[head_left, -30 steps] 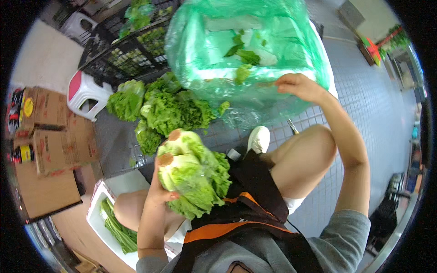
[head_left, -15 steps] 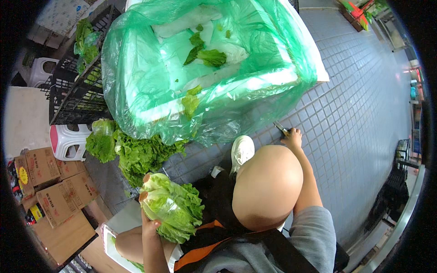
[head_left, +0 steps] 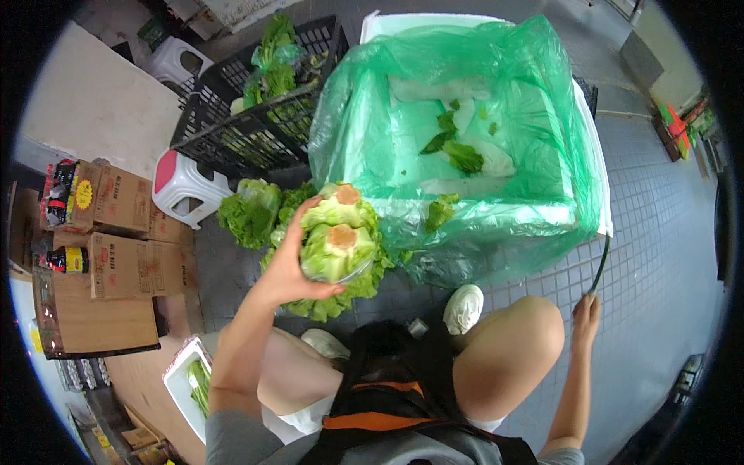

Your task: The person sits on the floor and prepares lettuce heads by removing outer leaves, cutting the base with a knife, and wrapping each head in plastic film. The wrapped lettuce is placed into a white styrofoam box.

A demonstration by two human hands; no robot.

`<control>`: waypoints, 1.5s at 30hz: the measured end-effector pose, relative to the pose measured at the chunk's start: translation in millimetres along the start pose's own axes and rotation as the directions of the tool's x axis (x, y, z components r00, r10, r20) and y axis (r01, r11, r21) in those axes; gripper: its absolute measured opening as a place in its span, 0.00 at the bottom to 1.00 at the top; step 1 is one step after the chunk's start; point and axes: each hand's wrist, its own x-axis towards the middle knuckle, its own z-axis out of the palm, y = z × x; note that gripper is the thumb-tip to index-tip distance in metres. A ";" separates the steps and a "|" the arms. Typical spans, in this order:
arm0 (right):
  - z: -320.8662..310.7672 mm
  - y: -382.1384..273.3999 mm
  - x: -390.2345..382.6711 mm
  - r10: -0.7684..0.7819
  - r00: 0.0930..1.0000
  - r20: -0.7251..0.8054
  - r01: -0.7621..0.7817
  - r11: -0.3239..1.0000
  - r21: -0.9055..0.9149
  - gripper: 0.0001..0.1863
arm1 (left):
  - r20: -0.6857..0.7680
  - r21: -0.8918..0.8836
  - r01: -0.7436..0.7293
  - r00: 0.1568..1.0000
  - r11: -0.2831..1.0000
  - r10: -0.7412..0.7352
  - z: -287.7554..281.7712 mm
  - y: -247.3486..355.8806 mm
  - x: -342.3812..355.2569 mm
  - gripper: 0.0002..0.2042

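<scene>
In my left hand point(head_left: 288, 271) is a pair of lettuce heads point(head_left: 335, 260) bundled in clear plastic, their brown cut ends turned up toward me. My thumb and fingers wrap the side of the bundle. Behind and below it, loose leafy lettuce point(head_left: 249, 215) lies on the floor, partly hidden by the bundle. My right hand point(head_left: 587, 314) is out to the right, closed round the handle of a knife point(head_left: 601, 265). Its thin blade looks dark and points away from me, close to the near right corner of a box lined with a green plastic bag point(head_left: 511, 246).
A few torn leaves point(head_left: 463, 156) lie in the lined box. To its left stand a black crate point(head_left: 232, 128) of greens and a white stool point(head_left: 194, 190). Cardboard boxes point(head_left: 120, 263) are stacked at far left. A white tray point(head_left: 177, 372) with greens sits by my left leg.
My left hand has raised the lettuce bundle forward from beside my left leg and turned its cut ends up. The right hand, still on the knife, now points it forward. The view has swung left.
</scene>
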 end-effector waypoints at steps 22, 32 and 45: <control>289.8 -205.8 0.3 -0.569 0.239 0.787 0.926 0.378 -0.007 0.15 | 0.037 -0.103 0.154 0.988 0.983 -0.151 16.6 -61.6 30.9 0.53; 297.9 -202.5 10.7 -0.639 0.189 0.746 0.960 0.279 -0.005 0.16 | -0.005 -0.149 0.126 0.992 0.981 -0.128 21.3 -63.9 30.4 0.51; 301.5 -193.4 45.1 -0.576 0.190 0.795 0.930 0.366 0.043 0.15 | -0.011 -0.042 0.123 0.992 0.992 -0.123 22.5 -67.2 32.7 0.52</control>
